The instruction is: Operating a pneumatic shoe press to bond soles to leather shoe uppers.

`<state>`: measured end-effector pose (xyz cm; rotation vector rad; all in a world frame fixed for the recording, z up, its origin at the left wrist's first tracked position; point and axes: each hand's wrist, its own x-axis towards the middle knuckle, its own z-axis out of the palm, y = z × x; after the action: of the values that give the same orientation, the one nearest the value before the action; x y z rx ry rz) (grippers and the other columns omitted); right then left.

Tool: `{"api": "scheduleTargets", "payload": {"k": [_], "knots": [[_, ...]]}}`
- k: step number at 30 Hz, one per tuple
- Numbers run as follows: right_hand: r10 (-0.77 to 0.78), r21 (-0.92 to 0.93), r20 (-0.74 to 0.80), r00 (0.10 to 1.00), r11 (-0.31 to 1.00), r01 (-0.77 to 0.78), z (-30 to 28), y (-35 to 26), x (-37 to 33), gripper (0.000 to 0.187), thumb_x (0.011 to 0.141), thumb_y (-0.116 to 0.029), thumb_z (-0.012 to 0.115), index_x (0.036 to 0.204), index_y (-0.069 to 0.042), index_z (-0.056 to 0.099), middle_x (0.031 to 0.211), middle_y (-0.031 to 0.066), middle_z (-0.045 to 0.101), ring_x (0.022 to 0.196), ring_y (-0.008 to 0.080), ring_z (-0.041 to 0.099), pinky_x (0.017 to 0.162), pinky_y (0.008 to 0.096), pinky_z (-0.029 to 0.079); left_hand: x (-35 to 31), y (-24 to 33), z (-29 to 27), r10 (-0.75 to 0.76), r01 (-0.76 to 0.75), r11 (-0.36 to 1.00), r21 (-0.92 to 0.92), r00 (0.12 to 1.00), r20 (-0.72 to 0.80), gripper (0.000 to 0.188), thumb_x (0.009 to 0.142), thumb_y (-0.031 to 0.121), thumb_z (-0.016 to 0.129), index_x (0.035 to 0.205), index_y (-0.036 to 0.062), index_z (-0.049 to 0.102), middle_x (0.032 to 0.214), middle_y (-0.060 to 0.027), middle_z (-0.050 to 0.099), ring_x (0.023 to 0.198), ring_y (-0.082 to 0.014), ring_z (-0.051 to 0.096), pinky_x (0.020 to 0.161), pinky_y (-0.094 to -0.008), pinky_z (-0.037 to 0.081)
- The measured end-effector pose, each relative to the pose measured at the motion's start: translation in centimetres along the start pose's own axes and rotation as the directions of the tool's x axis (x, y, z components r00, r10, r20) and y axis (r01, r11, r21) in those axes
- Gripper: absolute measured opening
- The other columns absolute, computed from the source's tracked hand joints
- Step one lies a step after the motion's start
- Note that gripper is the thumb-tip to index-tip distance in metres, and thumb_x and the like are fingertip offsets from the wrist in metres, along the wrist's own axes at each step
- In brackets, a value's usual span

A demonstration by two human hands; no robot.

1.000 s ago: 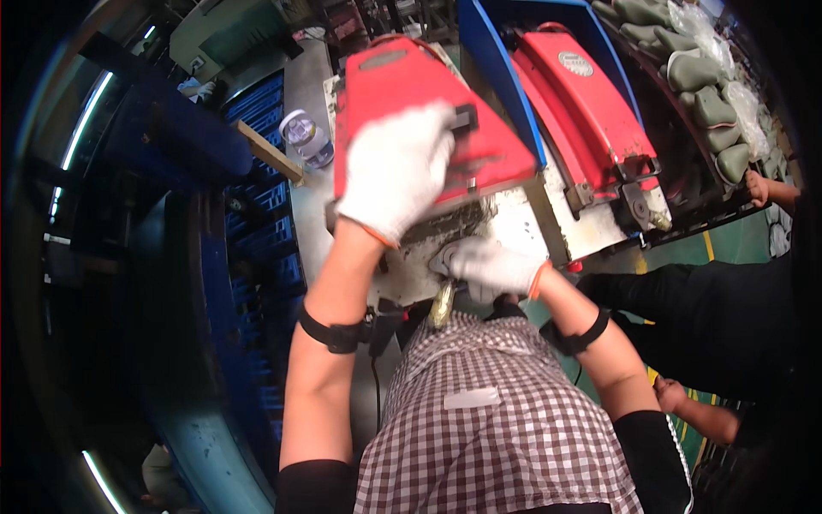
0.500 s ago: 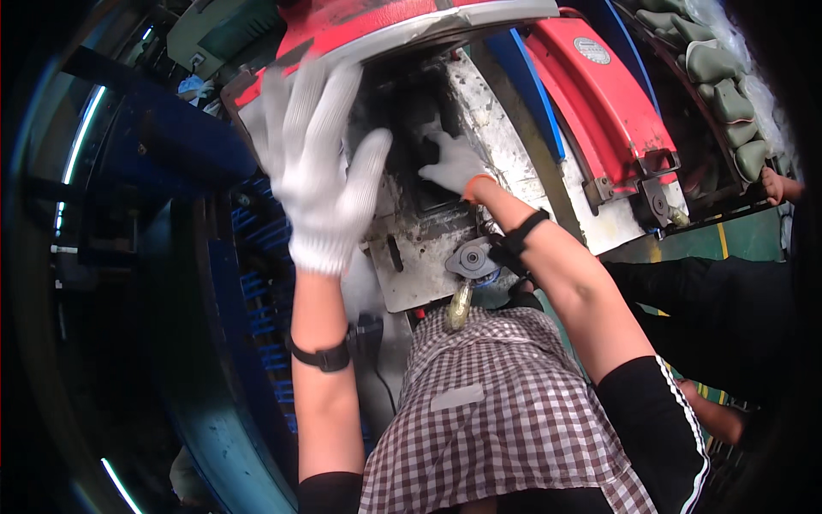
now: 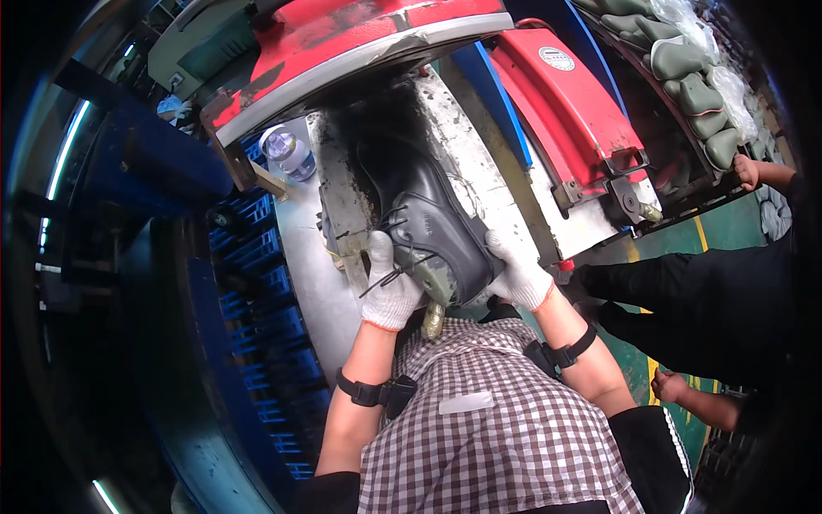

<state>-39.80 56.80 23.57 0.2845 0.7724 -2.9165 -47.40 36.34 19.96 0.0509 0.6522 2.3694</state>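
A black lace-up shoe (image 3: 428, 224) with a green last (image 3: 435, 276) showing at its heel opening lies between my two gloved hands. Its laces hang loose and its front points into the dark recess below the raised red cover (image 3: 360, 38). On the shoe's left, my left hand (image 3: 392, 287) is closed against the heel end, thumb up beside the laces. Opposite it, my right hand (image 3: 518, 270) grips the other side of the heel end. White knit gloves cover both hands, and some fingers are hidden behind the shoe. A metallic wrapped handle (image 3: 434, 321) sticks out just below.
To the right stands a second red cover (image 3: 565, 103) beside a blue panel (image 3: 497, 98). Green lasts (image 3: 698, 103) fill a rack at the far right, where another person's hand (image 3: 747, 171) rests. A clear bottle (image 3: 289, 154) stands left of the recess.
My left hand has come down from its raised, spread position. My right hand has drawn back from the recess. The black shoe is now in view, held by both hands.
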Motion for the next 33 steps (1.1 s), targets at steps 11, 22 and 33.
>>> {"api": "scheduleTargets", "payload": {"k": [11,22,33], "knots": [[-0.190,-0.400,-0.173,0.966,0.910,0.108,-8.2,4.3,2.2,0.040,0.112,-0.027,0.055,0.147,-0.007,0.055,0.132,0.0015,0.061,0.117,0.0116,0.057,0.104,0.0300,0.049,-1.7,-0.1,2.1,0.120,-0.100,0.989,0.110,0.975,-0.188,0.061,0.088,0.014,0.074,0.144,0.0008,0.054,0.135,-0.0170,0.067,0.120,-0.0325,0.070,0.107,-0.0510,0.058],[0.006,-0.739,0.201,0.980,0.657,0.147,1.1,1.5,1.2,0.058,0.116,-0.038,0.041,0.160,0.000,0.040,0.151,0.0136,0.055,0.139,0.0224,0.052,0.119,0.0382,0.042,-3.4,3.1,5.1,0.156,-0.174,0.981,-0.090,0.971,-0.183,0.051,0.090,0.018,0.067,0.138,0.0001,0.060,0.131,-0.0188,0.070,0.119,-0.0358,0.070,0.107,-0.0538,0.057],[-0.343,-0.961,0.274,0.899,-0.138,0.240,-4.4,3.7,3.5,0.041,0.102,-0.022,0.063,0.139,-0.005,0.065,0.131,0.0191,0.067,0.127,0.0340,0.061,0.111,0.0425,0.046,-10.3,6.2,-3.3,0.264,-0.261,0.960,0.103,0.712,-0.651,0.035,0.089,0.021,0.068,0.120,0.0055,0.071,0.114,-0.0140,0.076,0.106,-0.0293,0.073,0.097,-0.0436,0.061]]}}
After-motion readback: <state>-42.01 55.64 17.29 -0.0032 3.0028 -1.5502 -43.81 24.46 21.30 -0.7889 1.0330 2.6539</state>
